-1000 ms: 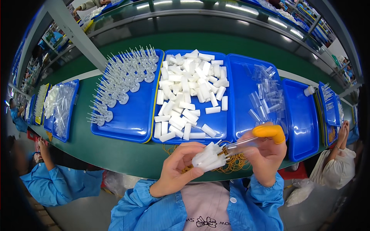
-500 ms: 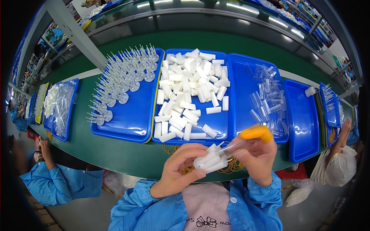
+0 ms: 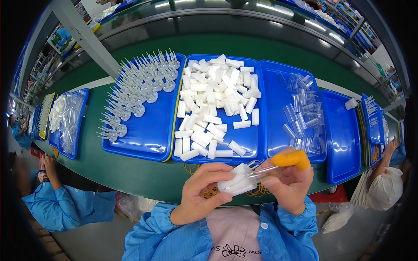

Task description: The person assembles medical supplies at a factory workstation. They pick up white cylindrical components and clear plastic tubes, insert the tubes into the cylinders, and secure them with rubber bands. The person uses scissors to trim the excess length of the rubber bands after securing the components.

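Note:
My left hand (image 3: 201, 188) is wrapped round a small bunch of white cylinders (image 3: 236, 183), with thin pale pin tips showing at its right end. A clear plastic tube (image 3: 264, 171) is pinched in my right hand (image 3: 288, 185), whose index finger wears a yellow finger cot (image 3: 290, 159). The tube lies almost level, its left end touching the right end of the bunch; how far it fits over any one cylinder I cannot tell. Both hands are just above the table's near edge. My left fingers hide the base of the bunch.
Ahead stands a blue tray (image 3: 244, 150) of loose white cylinders (image 3: 210, 98). To its left a tray (image 3: 150, 135) holds pronged clear pieces (image 3: 146, 87); to its right one (image 3: 274, 108) holds clear tubes (image 3: 300, 115). Yellow rubber bands (image 3: 212, 192) lie below my hands. Co-workers sit on both sides.
My right hand has lowered the tube from a steeper slant to nearly level, its left end now against the bunch. My left hand has barely moved.

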A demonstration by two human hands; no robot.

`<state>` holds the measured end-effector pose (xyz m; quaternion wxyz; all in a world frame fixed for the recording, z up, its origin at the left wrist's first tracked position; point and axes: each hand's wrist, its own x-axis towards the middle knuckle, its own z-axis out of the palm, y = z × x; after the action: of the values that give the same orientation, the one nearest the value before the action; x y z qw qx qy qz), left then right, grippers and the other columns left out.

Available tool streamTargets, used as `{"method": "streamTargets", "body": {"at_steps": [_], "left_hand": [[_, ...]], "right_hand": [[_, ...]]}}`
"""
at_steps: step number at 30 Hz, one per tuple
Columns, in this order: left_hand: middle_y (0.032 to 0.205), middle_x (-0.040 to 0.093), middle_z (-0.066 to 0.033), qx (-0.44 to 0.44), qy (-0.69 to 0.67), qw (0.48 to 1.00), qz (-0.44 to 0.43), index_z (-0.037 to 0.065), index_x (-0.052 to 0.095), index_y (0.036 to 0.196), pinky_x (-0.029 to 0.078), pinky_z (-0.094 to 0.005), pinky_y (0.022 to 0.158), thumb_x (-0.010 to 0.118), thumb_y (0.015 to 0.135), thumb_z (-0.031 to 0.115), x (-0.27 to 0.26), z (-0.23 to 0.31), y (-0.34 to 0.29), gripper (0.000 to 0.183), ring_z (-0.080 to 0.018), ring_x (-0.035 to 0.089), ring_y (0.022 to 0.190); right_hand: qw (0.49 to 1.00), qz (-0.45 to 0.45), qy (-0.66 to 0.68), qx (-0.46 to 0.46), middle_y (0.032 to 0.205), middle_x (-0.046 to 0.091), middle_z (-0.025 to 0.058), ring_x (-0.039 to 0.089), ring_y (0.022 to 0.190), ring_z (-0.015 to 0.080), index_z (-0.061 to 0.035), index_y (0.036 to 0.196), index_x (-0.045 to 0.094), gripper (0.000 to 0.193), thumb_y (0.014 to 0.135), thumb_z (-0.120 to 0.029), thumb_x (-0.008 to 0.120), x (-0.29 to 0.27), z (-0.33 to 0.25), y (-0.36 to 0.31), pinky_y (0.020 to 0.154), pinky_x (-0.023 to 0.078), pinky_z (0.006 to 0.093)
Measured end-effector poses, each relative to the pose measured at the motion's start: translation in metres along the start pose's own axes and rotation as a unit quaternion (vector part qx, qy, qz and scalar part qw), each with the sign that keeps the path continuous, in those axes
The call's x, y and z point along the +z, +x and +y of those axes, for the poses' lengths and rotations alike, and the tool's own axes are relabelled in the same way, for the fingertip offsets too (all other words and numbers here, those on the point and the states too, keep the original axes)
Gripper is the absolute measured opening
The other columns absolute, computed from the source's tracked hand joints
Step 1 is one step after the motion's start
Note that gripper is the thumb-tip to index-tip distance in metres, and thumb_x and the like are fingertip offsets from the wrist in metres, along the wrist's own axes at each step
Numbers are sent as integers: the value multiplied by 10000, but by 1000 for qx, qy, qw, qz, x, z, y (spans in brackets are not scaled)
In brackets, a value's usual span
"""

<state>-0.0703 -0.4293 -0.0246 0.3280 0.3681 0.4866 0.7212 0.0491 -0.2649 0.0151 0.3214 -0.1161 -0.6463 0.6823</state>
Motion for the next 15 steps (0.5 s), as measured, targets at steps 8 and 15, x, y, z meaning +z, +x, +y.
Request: {"method": "streamTargets", "body": {"at_steps": [8,15], "left_hand": [[1168,539,-151,39,91,995,9,25,654,1051,484,-302,839,724,780,97,-5,0,1,289,-230,564,1059],[1192,516,-142,2,40,999,27,1,569,1144,476,-324,867,741,774,132,-7,-3,-1,429,-239,563,1078]], "right_hand": [[1000,-15,9,-14,947,580,116,645,839,198,16,998,548,343,713,51,734,3,4,4,749,523,305],[1000,-17,13,-9,936,579,114,648,843,201,20,984,544,326,716,68,723,6,4,-1,722,534,295]]}}
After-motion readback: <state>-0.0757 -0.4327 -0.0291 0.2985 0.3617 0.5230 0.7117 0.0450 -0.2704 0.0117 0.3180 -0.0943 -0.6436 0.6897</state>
